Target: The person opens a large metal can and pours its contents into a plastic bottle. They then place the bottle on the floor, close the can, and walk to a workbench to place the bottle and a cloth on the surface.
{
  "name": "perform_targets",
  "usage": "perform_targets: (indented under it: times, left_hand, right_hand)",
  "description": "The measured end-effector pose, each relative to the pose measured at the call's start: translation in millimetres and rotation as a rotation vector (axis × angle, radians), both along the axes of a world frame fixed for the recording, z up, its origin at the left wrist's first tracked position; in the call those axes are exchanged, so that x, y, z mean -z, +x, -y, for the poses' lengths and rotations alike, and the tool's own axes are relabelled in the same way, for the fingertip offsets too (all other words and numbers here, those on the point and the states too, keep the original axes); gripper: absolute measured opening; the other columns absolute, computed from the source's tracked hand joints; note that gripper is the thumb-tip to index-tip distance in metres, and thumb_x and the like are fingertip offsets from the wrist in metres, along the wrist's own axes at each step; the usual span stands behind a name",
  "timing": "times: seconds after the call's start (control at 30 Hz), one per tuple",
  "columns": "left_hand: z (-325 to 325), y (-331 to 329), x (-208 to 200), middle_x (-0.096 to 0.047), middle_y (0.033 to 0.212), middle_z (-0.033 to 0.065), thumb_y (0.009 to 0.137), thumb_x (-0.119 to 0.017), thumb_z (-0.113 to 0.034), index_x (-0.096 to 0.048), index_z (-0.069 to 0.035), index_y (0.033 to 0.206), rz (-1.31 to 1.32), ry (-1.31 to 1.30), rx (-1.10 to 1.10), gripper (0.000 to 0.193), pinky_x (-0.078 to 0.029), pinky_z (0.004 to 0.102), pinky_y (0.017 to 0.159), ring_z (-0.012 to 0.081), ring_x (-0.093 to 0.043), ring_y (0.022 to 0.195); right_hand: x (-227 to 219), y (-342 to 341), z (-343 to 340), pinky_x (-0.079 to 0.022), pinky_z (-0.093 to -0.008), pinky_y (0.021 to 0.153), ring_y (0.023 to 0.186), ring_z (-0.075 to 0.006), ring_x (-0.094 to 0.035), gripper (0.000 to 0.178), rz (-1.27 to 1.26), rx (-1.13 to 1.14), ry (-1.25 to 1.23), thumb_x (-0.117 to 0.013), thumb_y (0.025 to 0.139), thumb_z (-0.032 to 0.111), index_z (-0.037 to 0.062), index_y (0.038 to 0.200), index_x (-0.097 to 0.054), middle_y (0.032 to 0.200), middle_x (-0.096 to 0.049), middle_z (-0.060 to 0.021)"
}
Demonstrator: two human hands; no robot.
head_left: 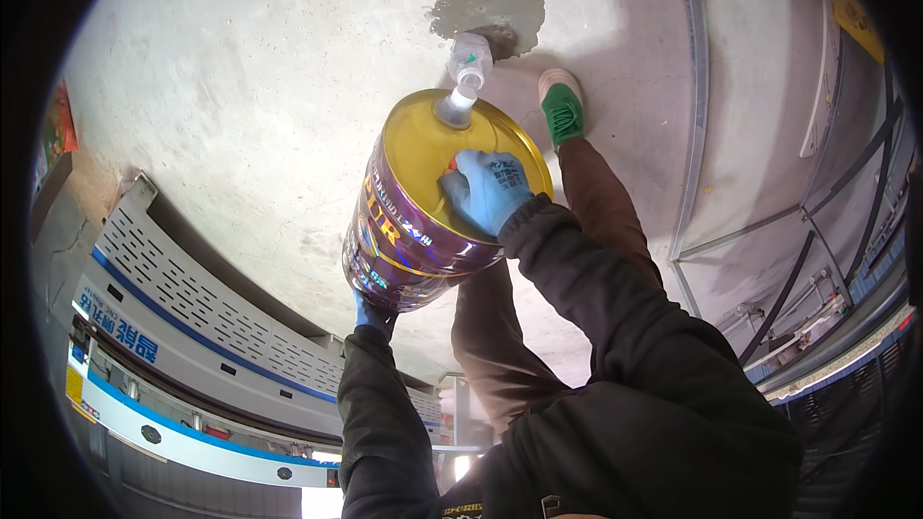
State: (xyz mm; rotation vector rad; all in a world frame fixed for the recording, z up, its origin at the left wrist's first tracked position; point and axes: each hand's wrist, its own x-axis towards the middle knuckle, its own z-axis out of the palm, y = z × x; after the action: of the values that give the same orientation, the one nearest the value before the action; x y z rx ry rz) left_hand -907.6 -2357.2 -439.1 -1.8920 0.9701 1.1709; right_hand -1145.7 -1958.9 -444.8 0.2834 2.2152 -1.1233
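A large purple metal pail (pixel 409 231) with a gold top (pixel 423 146) is tilted in front of me, held in both hands. My right hand (pixel 492 190), in a blue glove, is closed on the top near the rim, at what looks like a handle; a bit of red shows by its fingers. My left hand (pixel 373 315), also gloved in blue, supports the lower end, its fingers mostly hidden beneath the pail. From the top's far edge a pale spout (pixel 456 108) points at the mouth of a clear plastic bottle (pixel 471 56). Whether liquid is flowing I cannot tell.
A dark wet patch (pixel 488 2) spreads on the concrete floor just beyond the bottle. My green shoe (pixel 562 115) stands right of the pail. Along the left runs a long white slotted machine panel (pixel 207 284); metal framing (pixel 812 231) stands at the right.
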Motion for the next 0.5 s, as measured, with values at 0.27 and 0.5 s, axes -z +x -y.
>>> perform_targets:
  times: [0.27,0.5]
  left_hand:
    - [-1.5,-3.8,-2.3,-0.046,0.156,-0.0009,0.090,-0.037,-0.081,-0.039,-0.032,0.155,-0.013,0.026,0.031,0.081,-0.041,0.0425,0.108,0.0232,-0.049,0.135]
    - [-3.6,-6.9,-2.3,-0.045,0.156,-0.0014,0.089,-0.037,-0.082,-0.039,-0.033,0.155,0.010,0.008,0.006,0.082,-0.040,0.0431,0.107,0.0233,-0.047,0.136]
  right_hand:
    - [0.2,-1.3,-0.6,-0.052,-0.0527,0.073,0.078,-0.0433,-0.067,0.027,0.005,0.000,-0.012,-0.065,0.089,0.031,0.0036,0.088,-0.066,0.083,-0.069,-0.0230]
    - [1.5,-0.4,-0.5,-0.051,-0.0534,0.071,0.077,-0.0435,-0.066,0.027,-0.004,-0.015,0.001,-0.065,0.089,0.031,0.0039,0.088,-0.066,0.082,-0.069,-0.0229]
